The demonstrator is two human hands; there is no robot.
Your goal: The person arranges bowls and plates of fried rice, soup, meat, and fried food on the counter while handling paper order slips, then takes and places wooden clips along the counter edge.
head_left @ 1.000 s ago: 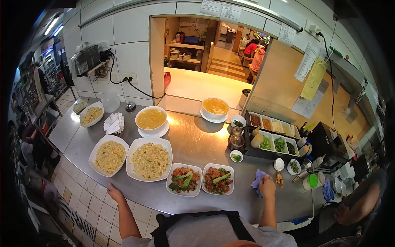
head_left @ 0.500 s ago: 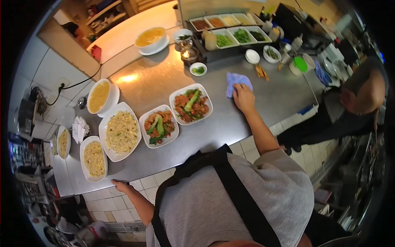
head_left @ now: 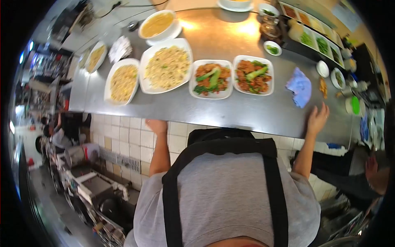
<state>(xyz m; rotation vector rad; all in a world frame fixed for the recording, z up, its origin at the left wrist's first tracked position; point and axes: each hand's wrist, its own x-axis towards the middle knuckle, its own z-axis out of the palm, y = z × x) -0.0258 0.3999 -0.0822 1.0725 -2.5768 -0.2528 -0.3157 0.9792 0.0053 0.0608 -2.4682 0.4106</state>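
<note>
My right hand (head_left: 318, 118) is off the blue cloth (head_left: 300, 88), its fingers apart over the steel counter (head_left: 247, 117) with nothing in them. At the counter's front edge is my left hand (head_left: 156, 125), its fingers mostly hidden beneath the edge. Nearest to it are a large square plate of fried rice (head_left: 166, 67) and a smaller rice plate (head_left: 123, 82). Two square dishes of meat with greens, one at the middle (head_left: 212, 78) and one further right (head_left: 253, 75), stand side by side, left of the cloth.
A soup bowl (head_left: 157, 24) stands behind the rice, beside crumpled white papers (head_left: 120, 49). Topping trays (head_left: 314, 39) line the back right, near a small greens bowl (head_left: 273, 48). A co-worker's hand (head_left: 371, 166) shows at the right; another person (head_left: 59, 138) is far left.
My right hand has let go of the blue cloth and moved toward the counter's front edge. The view has turned and tilted further down. My left hand remains at the edge.
</note>
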